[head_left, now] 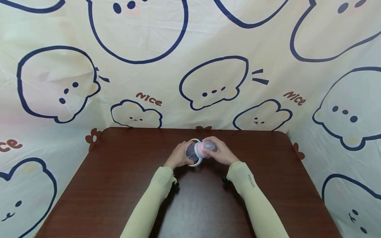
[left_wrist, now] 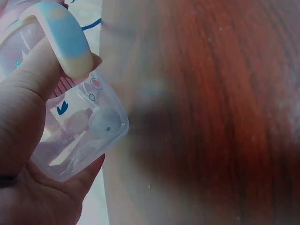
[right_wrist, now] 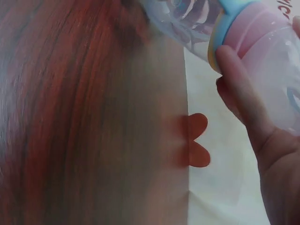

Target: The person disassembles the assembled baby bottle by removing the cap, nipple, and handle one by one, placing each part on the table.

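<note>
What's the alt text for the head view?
Both hands hold a baby bottle sideways above a dark wooden table: left hand on the clear body, right hand on the pink cap end. Cartoon-print cloth hangs behind.

Right hand (right_wrist: 262, 140): lower right of view, fingers (right_wrist: 236, 84) curled up against the pink section of a baby bottle (right_wrist: 262, 33) and gripping it from below.

Bottle: above the hand, lying tilted across the upper right corner; a blue ring sits beside a yellowish band just above the fingertip, with a clear part running up and left of it.

Table (right_wrist: 84, 117): reddish-brown wood grain, left of the hand, blurred.

Cloth (right_wrist: 220, 187): cream, under the hand, orange heart-like mark (right_wrist: 197, 140) just left of the palm.
</note>
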A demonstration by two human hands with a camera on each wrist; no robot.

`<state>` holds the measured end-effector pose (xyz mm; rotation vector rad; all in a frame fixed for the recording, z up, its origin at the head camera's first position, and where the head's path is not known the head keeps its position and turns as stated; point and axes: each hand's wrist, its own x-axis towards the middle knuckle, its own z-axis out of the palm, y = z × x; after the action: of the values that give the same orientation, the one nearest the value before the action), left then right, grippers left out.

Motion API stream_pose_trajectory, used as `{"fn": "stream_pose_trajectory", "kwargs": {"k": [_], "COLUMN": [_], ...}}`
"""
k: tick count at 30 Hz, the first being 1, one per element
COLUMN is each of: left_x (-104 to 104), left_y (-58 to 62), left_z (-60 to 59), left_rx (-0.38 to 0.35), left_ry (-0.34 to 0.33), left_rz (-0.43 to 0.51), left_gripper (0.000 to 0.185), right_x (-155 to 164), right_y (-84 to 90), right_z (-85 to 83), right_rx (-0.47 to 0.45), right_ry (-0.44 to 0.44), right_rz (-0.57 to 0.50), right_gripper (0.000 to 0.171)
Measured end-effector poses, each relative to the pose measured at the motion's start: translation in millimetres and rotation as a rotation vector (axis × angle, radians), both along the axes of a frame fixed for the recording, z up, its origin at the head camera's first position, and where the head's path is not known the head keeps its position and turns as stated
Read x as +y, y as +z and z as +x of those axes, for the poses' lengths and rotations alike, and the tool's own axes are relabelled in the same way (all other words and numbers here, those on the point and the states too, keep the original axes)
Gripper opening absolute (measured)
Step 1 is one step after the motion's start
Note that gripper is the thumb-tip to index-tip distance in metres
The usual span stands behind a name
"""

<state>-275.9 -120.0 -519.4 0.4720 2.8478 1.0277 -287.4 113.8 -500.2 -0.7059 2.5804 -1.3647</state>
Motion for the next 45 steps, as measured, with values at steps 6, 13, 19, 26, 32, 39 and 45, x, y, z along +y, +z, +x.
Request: {"fn": "stream_pose_trajectory", "kwargs": {"k": [6,13,19,26,32,39,45], "left_x": [0.8,0.4,1.1,2.2,2.9,2.8,3.2], "left_y": [4.5,4.5,4.0,3.5,3.1,0.2,-1.4], "left_z": [-2.2,-2.5,-3.3,-3.3,-2.0,3.3,2.7], "left_rx": [0.029,0.05,0.047,0.045,0.054,0.029,0.045], "left_ry": [-0.01,-0.011,-0.015,-0.015,-0.013,0.0,0.008], "left_rz": [0.006,-0.017,-0.014,-0.016,-0.019,-0.027,-0.015], "left_gripper": [0.08,0.08,0.08,0.08,0.079,0.078,0.078], "right_x": [1.2,-0.1,0.2,2.6,4.3,7.1,13.5], "right_y": [6.0,7.8,9.0,8.0,5.1,0.0,-0.1], "right_z": [-0.7,1.6,2.0,0.0,-1.0,1.6,-0.1], "right_rx": [0.002,0.015,0.02,0.009,0.023,0.009,0.044], "right_ry": [-0.006,-0.007,-0.011,-0.008,-0.002,-0.011,-0.007], "right_rz": [-0.008,0.019,0.027,0.055,0.064,0.073,0.08], "right_gripper": [0.05,0.049,0.048,0.049,0.05,0.053,0.053]}}
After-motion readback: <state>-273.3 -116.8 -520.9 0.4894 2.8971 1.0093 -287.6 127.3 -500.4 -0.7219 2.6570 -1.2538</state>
